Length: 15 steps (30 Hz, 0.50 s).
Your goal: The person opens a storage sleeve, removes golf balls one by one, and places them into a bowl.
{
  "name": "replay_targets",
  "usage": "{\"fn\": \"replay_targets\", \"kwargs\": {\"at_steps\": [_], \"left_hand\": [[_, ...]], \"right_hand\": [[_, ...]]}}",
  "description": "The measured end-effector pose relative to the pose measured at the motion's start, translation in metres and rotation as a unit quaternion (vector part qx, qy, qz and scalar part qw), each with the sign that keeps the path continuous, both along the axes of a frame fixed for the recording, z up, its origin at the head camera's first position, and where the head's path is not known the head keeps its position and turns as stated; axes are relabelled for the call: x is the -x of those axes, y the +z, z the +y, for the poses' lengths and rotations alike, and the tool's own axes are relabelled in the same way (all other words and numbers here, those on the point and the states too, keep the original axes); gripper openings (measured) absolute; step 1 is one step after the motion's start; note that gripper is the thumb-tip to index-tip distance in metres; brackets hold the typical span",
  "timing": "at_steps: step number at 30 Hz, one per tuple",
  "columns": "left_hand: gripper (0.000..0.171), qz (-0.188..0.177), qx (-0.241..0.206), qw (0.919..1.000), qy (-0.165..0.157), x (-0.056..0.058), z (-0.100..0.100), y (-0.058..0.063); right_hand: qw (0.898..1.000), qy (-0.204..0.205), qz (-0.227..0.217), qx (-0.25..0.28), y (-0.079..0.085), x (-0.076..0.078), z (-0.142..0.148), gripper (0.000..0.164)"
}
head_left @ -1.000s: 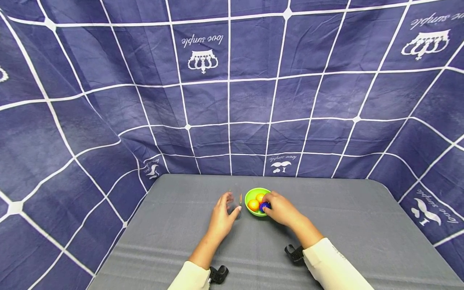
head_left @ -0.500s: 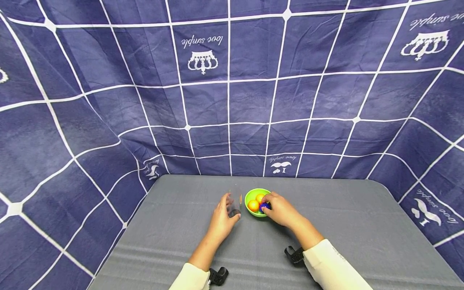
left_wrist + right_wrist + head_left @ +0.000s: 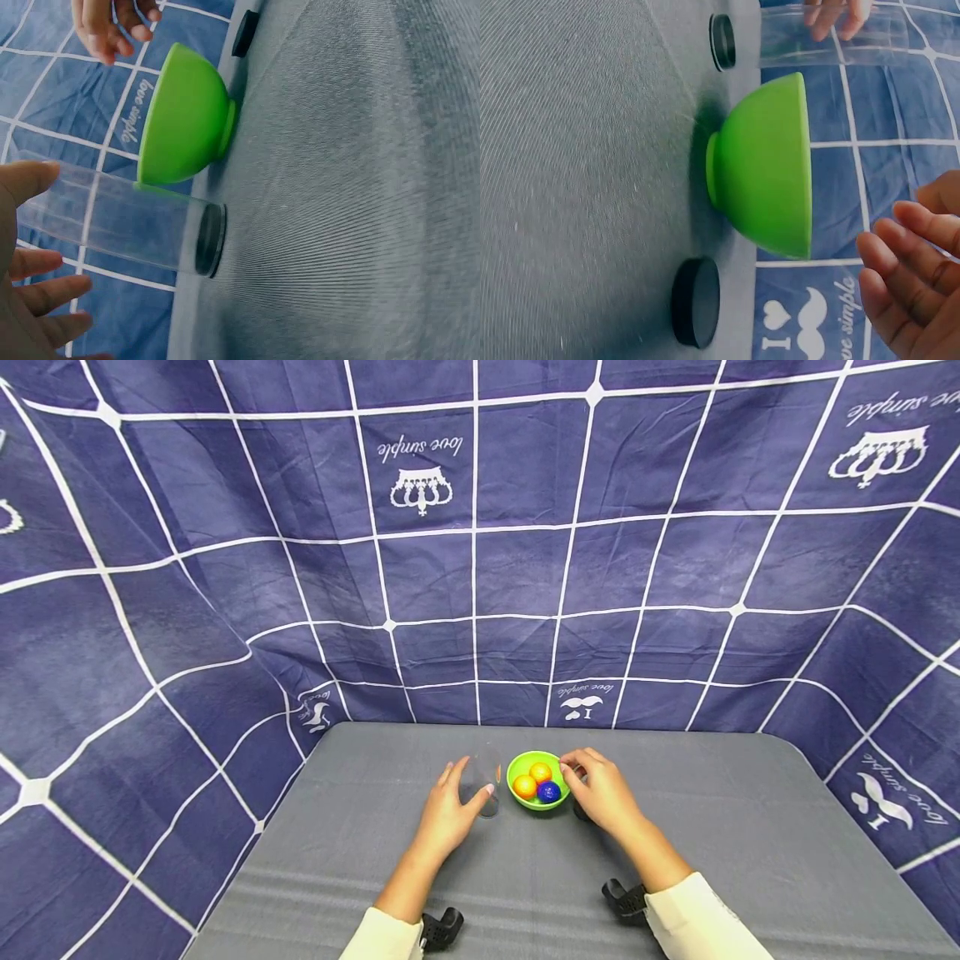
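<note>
A green bowl [image 3: 180, 120] stands on the table, holding two orange balls [image 3: 525, 787] and a dark blue ball [image 3: 549, 792]. Left of it, a clear tube [image 3: 135, 217] with a dark base stands upright. My left hand [image 3: 448, 810] is beside the tube, thumb and fingers spread around it with no firm grip; whether it touches is hard to tell. Over the bowl's right side hovers my right hand [image 3: 600, 789], fingers loosely bent and nothing in them. A round black lid [image 3: 703, 304] lies on the table below that hand.
The grey-covered table [image 3: 540, 877] runs back to a blue curtain [image 3: 525, 568] with white grid lines. Black wrist-camera mounts [image 3: 442, 929] sit on both forearms near the cream sleeves.
My right hand has let go of the blue ball and moved up and right out of the bowl; the ball stays inside. My left hand's fingers have spread wider beside the tube.
</note>
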<state>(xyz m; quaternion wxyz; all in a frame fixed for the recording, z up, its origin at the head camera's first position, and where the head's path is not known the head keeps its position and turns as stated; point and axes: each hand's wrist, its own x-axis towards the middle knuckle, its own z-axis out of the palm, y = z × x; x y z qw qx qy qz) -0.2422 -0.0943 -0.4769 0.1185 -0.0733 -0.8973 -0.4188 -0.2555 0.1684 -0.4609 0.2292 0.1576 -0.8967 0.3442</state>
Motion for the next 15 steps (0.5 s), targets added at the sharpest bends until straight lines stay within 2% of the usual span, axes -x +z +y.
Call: {"fn": "replay_targets", "kwargs": {"at_steps": [4,8,11,15], "left_hand": [[0.055,0.043,0.035,0.9985,-0.002,-0.001,-0.004,0.006],[0.053,0.051,0.057,0.9969,-0.017,-0.002,-0.009,0.009],[0.064,0.045,0.081,0.9954,-0.023,-0.001,-0.011,0.009],[0.083,0.045,0.129,0.9905,-0.012,0.001,-0.014,0.006]], "right_hand": [[0.999,-0.007,0.036,-0.021,0.002,-0.005,0.007,0.008],[0.996,-0.012,0.068,-0.049,0.002,-0.009,0.014,0.006],[0.993,-0.012,0.094,-0.068,0.000,-0.010,0.018,0.005],[0.990,-0.020,0.100,-0.101,-0.003,-0.011,0.024,0.026]]}}
